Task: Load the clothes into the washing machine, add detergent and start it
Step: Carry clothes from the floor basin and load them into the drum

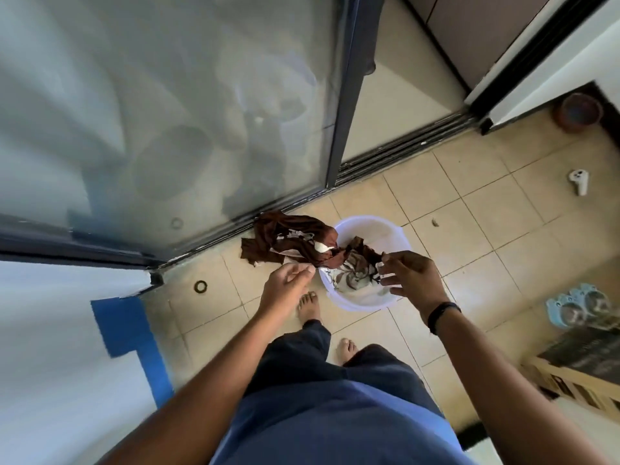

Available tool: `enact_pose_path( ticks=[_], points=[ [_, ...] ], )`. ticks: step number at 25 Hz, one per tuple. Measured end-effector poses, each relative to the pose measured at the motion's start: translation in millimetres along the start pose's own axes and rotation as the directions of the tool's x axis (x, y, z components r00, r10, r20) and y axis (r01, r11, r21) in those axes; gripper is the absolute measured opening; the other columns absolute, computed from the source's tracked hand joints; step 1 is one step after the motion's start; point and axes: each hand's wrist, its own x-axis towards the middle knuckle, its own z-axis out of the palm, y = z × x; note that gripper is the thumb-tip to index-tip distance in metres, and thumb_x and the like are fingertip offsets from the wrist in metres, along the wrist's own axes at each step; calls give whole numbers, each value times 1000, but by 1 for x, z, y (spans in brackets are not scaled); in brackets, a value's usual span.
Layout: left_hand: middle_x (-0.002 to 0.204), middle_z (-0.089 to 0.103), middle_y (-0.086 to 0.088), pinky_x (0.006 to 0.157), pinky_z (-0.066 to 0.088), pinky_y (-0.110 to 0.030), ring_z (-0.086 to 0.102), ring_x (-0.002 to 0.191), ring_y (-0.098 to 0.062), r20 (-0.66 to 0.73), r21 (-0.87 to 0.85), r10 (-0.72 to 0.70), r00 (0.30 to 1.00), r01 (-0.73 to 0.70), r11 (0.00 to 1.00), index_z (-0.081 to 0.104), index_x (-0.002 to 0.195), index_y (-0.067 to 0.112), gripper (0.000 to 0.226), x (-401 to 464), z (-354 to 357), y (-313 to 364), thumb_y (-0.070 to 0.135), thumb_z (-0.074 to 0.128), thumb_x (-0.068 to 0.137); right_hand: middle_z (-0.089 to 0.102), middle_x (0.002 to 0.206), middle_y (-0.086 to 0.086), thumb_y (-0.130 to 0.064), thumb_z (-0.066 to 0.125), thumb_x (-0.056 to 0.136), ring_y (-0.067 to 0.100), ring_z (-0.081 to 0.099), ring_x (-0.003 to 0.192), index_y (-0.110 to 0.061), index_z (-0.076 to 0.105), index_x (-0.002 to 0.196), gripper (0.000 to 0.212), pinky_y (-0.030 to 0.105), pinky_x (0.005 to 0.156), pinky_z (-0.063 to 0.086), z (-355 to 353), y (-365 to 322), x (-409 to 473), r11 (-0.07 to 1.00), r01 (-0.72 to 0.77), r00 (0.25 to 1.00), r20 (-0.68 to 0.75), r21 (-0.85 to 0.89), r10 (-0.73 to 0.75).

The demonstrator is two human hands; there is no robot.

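A white plastic basin (385, 236) stands on the tiled floor in front of my bare feet. A brown cloth with white patches (288, 236) hangs over its left rim and spills onto the floor by the sliding door. A brown-and-white patterned piece (352, 278) lies inside the basin. My left hand (288, 283) is at the cloth's near edge, thumb and fingertips pinched together on it. My right hand (412, 276), with a dark band on its wrist, hovers over the basin with fingers spread, their tips at the brown cloth's right end. No washing machine or detergent is recognisable.
A glass sliding door (167, 112) and its floor track fill the left and top. A white surface with blue tape (124, 327) is at lower left. A round floor drain (200, 286), a small white device (579, 182), a blue pet feeder (577, 307) and a wooden crate (577, 384) are around.
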Motion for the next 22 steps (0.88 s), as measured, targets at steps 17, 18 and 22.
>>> enact_pose_path(
  ticks=[17, 18, 22],
  points=[
    [130, 60, -9, 98, 49, -44, 55, 124, -31, 442, 763, 94, 892, -429, 484, 57, 131, 12, 45, 345, 221, -157, 28, 67, 90, 34, 146, 10, -31, 64, 87, 37, 37, 133, -39, 30, 148, 70, 49, 97, 45, 72, 264, 339, 565, 83, 997, 65, -821, -53],
    [129, 60, -11, 101, 46, -44, 54, 124, -33, 457, 791, 110, 883, -460, 404, 56, 130, 10, 45, 366, 234, -173, 27, 67, 89, 35, 145, 9, -33, 65, 87, 37, 37, 132, -39, 31, 147, 70, 50, 98, 45, 74, 280, 362, 563, 89, 996, 69, -821, -58],
    [130, 56, -16, 102, 42, -43, 53, 123, -35, 368, 879, 195, 909, -408, 247, 54, 129, 9, 43, 437, 268, -207, 19, 62, 88, 32, 149, 10, -26, 61, 88, 40, 39, 130, -32, 30, 150, 70, 51, 97, 46, 90, 329, 436, 459, 136, 987, 78, -878, -144]
  ],
)
